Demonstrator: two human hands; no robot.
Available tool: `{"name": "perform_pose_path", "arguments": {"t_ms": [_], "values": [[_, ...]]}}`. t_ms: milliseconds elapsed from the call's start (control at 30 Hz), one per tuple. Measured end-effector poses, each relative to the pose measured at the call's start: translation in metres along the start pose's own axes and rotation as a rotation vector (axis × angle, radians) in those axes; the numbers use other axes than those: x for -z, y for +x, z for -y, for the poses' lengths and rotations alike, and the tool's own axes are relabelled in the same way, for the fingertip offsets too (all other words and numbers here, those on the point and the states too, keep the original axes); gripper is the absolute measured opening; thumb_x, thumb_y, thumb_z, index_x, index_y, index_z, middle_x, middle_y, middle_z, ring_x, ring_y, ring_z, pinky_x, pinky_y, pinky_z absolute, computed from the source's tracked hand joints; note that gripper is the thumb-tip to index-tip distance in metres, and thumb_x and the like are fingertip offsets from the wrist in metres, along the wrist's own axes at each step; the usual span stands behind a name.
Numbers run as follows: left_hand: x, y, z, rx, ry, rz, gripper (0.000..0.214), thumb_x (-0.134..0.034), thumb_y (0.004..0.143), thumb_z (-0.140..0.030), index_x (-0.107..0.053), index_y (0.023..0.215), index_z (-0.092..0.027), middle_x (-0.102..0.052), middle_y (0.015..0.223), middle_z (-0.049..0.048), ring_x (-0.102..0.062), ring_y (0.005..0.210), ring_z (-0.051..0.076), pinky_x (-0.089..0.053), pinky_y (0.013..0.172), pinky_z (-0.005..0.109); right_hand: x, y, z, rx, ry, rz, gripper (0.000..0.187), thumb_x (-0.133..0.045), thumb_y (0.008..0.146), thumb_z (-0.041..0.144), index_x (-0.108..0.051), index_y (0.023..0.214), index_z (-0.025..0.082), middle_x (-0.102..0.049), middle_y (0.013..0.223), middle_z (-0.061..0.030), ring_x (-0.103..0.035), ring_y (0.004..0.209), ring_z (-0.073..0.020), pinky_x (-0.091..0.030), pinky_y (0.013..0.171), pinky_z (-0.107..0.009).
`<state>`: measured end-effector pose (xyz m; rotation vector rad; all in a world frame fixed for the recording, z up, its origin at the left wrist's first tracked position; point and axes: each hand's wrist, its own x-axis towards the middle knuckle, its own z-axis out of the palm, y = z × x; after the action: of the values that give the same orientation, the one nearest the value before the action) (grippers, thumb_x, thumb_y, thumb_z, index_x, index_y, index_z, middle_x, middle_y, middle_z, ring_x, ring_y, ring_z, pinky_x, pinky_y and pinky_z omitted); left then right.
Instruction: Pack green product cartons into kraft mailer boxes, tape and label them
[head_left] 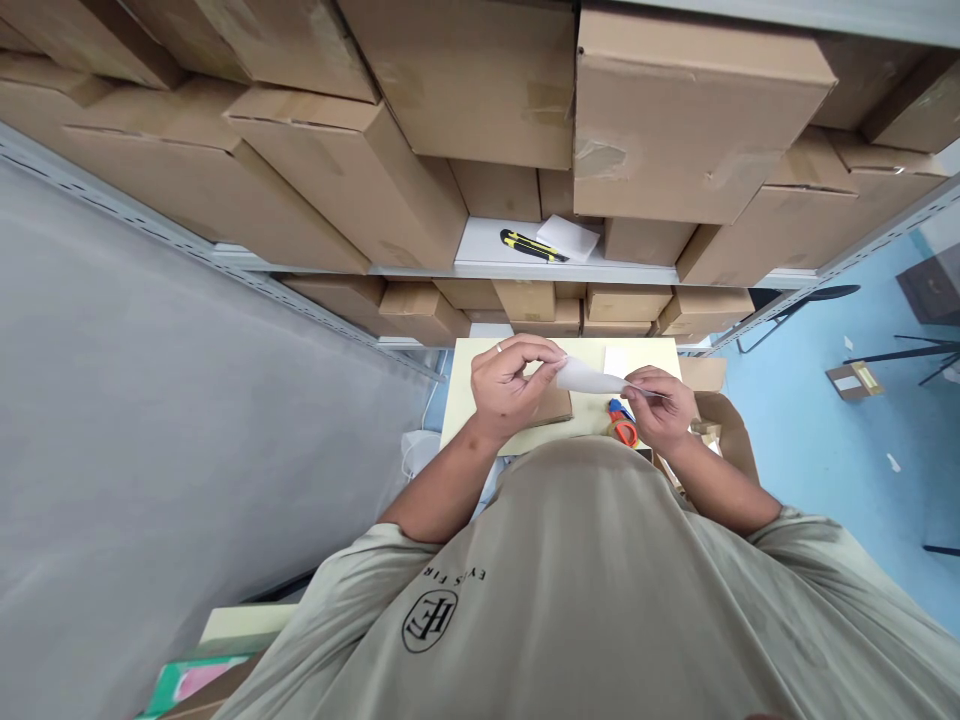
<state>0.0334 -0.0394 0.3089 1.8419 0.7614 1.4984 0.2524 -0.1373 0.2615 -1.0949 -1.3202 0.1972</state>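
Pinch grip on white paper (589,378) — left hand (516,385) at one end, right hand (661,408) at the other

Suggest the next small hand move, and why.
I'd probably turn the right hand slightly to level the white paper. The left hand pinches one end and the right hand the other. The paper shows broad near the left hand but narrows toward the right, so it looks curled or tilted; which, I can't tell.
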Motion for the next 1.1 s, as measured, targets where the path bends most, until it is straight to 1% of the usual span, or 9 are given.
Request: {"name": "perform_pose_path", "arguments": {"t_ms": [133, 267, 333, 400, 500, 567, 700, 933, 1100], "values": [[0.001, 0.003, 0.006, -0.181, 0.012, 0.008, 0.035, -0.078, 0.106, -0.055, -0.08, 0.085, -0.027, -0.08, 0.086, 0.005, -0.077, 0.078, 0.02, -0.064, 0.075, 0.036, 0.0, -0.002, 0.004, 0.013, 0.064, 0.036, 0.021, -0.078, 0.103, 0.051, -0.076, 0.096, 0.032, -0.078, 0.076, -0.0041, -0.077, 0.067, -0.0256, -0.065, 0.063, -0.044], [0.004, 0.003, 0.018, -0.278, 0.106, 0.009, 0.042, -0.073, 0.108, -0.061, -0.076, 0.086, -0.026, -0.077, 0.085, 0.0048, -0.074, 0.077, 0.019, -0.061, 0.074, 0.034, 0.003, 0.001, 0.011, 0.002, 0.101, 0.262, 0.021, -0.077, 0.104, 0.053, -0.08, 0.107, 0.032, -0.086, 0.09, -0.0085, -0.083, 0.083, -0.0296, -0.07, 0.076, -0.05], [0.007, 0.002, 0.025, -0.283, 0.169, 0.02, 0.047, -0.069, 0.109, -0.065, -0.075, 0.085, -0.025, -0.076, 0.083, 0.0049, -0.073, 0.076, 0.019, -0.061, 0.075, 0.035, 0.005, 0.007, 0.016, 0.018, 0.139, 0.411, 0.032, -0.074, 0.105, 0.061, -0.082, 0.115, 0.032, -0.088, 0.103, -0.0108, -0.085, 0.096, -0.0312, -0.071, 0.086, -0.052], [0.008, 0.002, 0.03, -0.298, 0.196, 0.041, 0.048, -0.066, 0.111, -0.065, -0.075, 0.085, -0.025, -0.076, 0.084, 0.0054, -0.074, 0.077, 0.019, -0.062, 0.076, 0.035, 0.006, 0.013, 0.021, 0.027, 0.185, 0.536, 0.054, -0.066, 0.104, 0.078, -0.082, 0.124, 0.031, -0.088, 0.116, -0.0125, -0.084, 0.108, -0.0326, -0.07, 0.094, -0.053], [0.01, 0.001, 0.035, -0.332, 0.195, 0.088, 0.045, -0.064, 0.112, -0.062, -0.074, 0.087, -0.025, -0.077, 0.088, 0.0067, -0.075, 0.081, 0.02, -0.063, 0.079, 0.037, 0.002, 0.02, 0.027, -0.096, 0.282, 0.653, 0.083, -0.047, 0.1, 0.098, -0.081, 0.132, 0.029, -0.086, 0.125, -0.0139, -0.083, 0.11, -0.0314, -0.07, 0.091, -0.048], [0.009, -0.001, 0.037, -0.351, 0.188, 0.129, 0.041, -0.066, 0.112, -0.059, -0.075, 0.09, -0.026, -0.079, 0.093, 0.0077, -0.076, 0.086, 0.021, -0.064, 0.083, 0.038, -0.005, 0.022, 0.03, -0.267, 0.378, 0.652, 0.084, -0.046, 0.101, 0.098, -0.08, 0.132, 0.026, -0.085, 0.12, -0.0134, -0.083, 0.099, -0.0273, -0.07, 0.079, -0.041], [0.006, -0.004, 0.041, -0.379, 0.198, 0.186, 0.034, -0.066, 0.113, -0.053, -0.076, 0.093, -0.026, -0.079, 0.099, 0.0087, -0.077, 0.091, 0.022, -0.064, 0.087, 0.041, -0.022, 0.027, 0.033, -0.529, 0.524, 0.552, 0.056, -0.071, 0.103, 0.079, -0.076, 0.122, 0.026, -0.082, 0.101, -0.0065, -0.081, 0.086, -0.0209, -0.069, 0.066, -0.032], [0.006, -0.008, 0.045, -0.44, 0.213, 0.251, 0.024, -0.069, 0.112, -0.043, -0.078, 0.095, -0.028, -0.078, 0.094, 0.0073, -0.074, 0.089, 0.023, -0.061, 0.085, 0.041, -0.038, 0.036, 0.031, -0.672, 0.55, 0.441, 0.051, -0.088, 0.091, 0.074, -0.078, 0.103, 0.025, -0.076, 0.085, 0.0008, -0.078, 0.081, -0.018, -0.076, 0.071, -0.036], [0.007, -0.008, 0.041, -0.589, 0.226, 0.232, 0.01, -0.068, 0.112, -0.026, -0.078, 0.111, -0.029, -0.082, 0.105, 0.0064, -0.077, 0.094, 0.021, -0.061, 0.088, 0.038, -0.045, 0.036, 0.028, -0.8, 0.596, 0.401, 0.052, -0.096, 0.082, 0.071, -0.076, 0.09, 0.023, -0.073, 0.076, 0.0029, -0.074, 0.071, -0.0152, -0.075, 0.071, -0.036]]}}
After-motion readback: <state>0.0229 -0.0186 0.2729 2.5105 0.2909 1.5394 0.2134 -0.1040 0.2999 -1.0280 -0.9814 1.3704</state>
